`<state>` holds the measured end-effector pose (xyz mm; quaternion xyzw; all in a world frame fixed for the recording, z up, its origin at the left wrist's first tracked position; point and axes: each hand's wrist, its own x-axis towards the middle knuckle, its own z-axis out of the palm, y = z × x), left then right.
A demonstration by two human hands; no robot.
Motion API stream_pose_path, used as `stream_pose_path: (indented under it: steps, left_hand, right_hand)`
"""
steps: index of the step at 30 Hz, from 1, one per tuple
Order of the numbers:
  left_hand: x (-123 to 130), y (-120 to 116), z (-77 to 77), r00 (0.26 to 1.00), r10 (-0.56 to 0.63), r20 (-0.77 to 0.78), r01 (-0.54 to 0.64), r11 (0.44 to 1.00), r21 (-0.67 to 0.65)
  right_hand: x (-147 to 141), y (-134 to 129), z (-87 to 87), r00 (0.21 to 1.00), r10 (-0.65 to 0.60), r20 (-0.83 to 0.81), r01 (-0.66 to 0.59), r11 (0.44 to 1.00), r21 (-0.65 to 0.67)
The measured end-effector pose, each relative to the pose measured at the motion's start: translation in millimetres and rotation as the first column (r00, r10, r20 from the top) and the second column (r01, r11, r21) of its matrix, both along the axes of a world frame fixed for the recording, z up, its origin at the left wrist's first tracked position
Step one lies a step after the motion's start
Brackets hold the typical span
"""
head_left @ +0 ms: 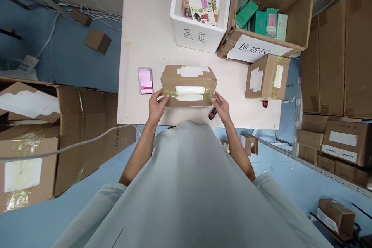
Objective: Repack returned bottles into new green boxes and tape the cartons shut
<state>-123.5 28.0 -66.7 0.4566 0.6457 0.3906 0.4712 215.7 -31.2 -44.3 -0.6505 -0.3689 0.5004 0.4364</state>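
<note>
A brown cardboard box (171,78) lies on the white table in front of me, with clear tape and torn white labels on its top and front side. My left hand (157,107) grips its left end, thumb on the near face. At the right end my right hand (221,108) holds the same box between thumb and fingers. Partly under the right hand lies a red and black tool handle (212,113), perhaps a box cutter; its other end is hidden. Left of the box rests a phone (145,81) with a lit pink screen.
At the back of the table (148,19) stand a white bin (200,39) with booklets and an open carton (299,15) with green boxes. Another taped box (267,79) is on the right, a dark red object (265,104) beside it. Large cartons (84,131) flank the left; shelves hold boxes (345,143) right.
</note>
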Motion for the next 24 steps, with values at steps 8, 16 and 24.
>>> stream_pose_path:
  steps: [8,16,24]
  left_hand:
    - [-3.2,4.5,3.2,0.999,-0.024,-0.048,0.025,0.999,0.025]
    - [-18.6,-29.4,-8.7,1.0,-0.012,0.004,0.012,0.995,-0.095]
    - [-2.3,-34.3,17.9,0.995,-0.081,-0.049,0.082,0.997,0.015]
  right_hand:
    - [-0.7,6.5,10.8,0.995,-0.021,0.093,0.016,0.998,0.059]
    - [-4.1,-20.3,-9.4,0.979,-0.047,0.2,0.06,0.996,-0.061]
    - [-11.9,-16.3,-13.2,0.971,-0.092,0.22,0.105,0.994,-0.044]
